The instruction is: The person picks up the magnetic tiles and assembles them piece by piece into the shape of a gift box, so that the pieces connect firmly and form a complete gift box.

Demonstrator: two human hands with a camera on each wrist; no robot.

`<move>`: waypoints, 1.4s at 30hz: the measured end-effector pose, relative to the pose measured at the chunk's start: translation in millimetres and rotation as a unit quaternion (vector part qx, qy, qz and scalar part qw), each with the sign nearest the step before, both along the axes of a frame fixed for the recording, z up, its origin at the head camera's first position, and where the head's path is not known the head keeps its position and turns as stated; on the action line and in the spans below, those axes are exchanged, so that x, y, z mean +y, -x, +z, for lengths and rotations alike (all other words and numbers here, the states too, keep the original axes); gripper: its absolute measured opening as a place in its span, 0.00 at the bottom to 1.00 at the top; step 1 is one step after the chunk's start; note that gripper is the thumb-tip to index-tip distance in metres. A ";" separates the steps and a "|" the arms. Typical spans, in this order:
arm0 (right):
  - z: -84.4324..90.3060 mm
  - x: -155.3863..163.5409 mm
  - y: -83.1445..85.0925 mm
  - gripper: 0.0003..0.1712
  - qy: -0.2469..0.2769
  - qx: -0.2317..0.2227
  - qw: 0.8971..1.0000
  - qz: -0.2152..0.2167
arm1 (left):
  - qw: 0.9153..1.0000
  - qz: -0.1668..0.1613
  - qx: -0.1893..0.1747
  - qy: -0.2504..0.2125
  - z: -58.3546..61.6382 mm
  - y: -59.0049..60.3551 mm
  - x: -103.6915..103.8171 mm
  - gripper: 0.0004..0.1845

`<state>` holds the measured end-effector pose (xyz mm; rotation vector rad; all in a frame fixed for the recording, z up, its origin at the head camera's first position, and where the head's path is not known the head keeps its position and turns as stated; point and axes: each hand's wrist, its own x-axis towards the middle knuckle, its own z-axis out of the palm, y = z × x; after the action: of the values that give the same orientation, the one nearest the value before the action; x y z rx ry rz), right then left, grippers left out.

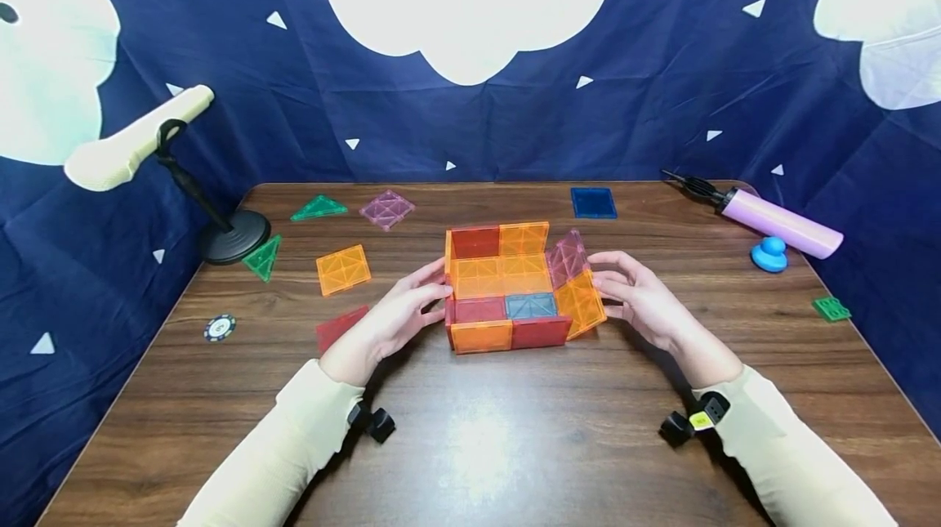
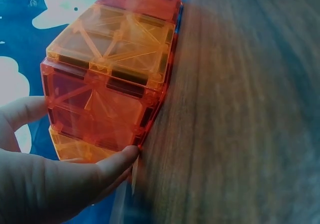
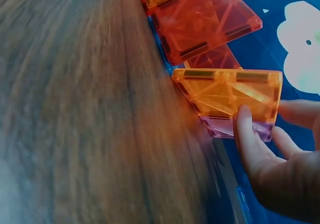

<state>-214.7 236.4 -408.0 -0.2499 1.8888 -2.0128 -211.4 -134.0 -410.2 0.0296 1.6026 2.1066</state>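
Two hands' fingers flank tile box, touching.

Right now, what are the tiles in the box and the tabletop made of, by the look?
Tile box: likely translucent hard plastic, glossy; light passes through the orange, red and pink panels, and moulded ribs show inside them in the left wrist view. Table: dark wood or wood-look laminate; grain streaks with a soft sheen, so which one stays open.

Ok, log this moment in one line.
left hand: touches tile box left wall | right hand: at tilted right wall tiles | table
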 end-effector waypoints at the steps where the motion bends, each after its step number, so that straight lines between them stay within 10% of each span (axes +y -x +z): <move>1: -1.3 -0.8 0.9 0.21 0.007 -0.002 1.000 0.008 | 1.000 -0.004 -0.002 -0.001 0.4 0.3 -0.2 0.38; 14: -0.7 -22.7 13.4 0.27 -0.068 0.010 0.997 0.045 | 1.000 -0.021 -0.013 -0.008 1.6 1.1 -1.7 0.39; 19: 8.8 -18.2 43.4 0.26 -0.172 0.057 0.983 0.031 | 1.000 -0.020 -0.012 -0.006 0.8 1.4 -2.3 0.38; 22: 11.3 -11.3 76.9 0.24 -0.323 0.138 0.936 0.006 | 1.000 -0.019 -0.010 -0.006 -0.1 1.5 -2.3 0.39; 25: 9.5 -4.7 109.7 0.25 -0.467 0.207 0.860 0.004 | 1.000 -0.018 -0.008 -0.002 -1.1 1.2 -1.9 0.39; 32: 1.5 7.0 129.9 0.29 -0.604 0.263 0.750 0.065 | 1.000 -0.011 -0.001 0.008 -3.0 0.0 1.2 0.38; 38: 1.4 5.9 99.2 0.24 -0.614 0.353 0.702 0.071 | 1.000 -0.005 -0.002 0.014 -4.0 -0.1 0.5 0.37; 42: 0.3 8.6 88.4 0.22 -0.594 0.368 0.710 0.084 | 1.000 0.008 -0.004 0.018 -2.9 -1.6 0.9 0.37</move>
<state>-303.0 245.0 -407.7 -0.8597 3.0221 -0.1921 -209.7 -133.1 -413.0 -0.0027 1.6408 2.0865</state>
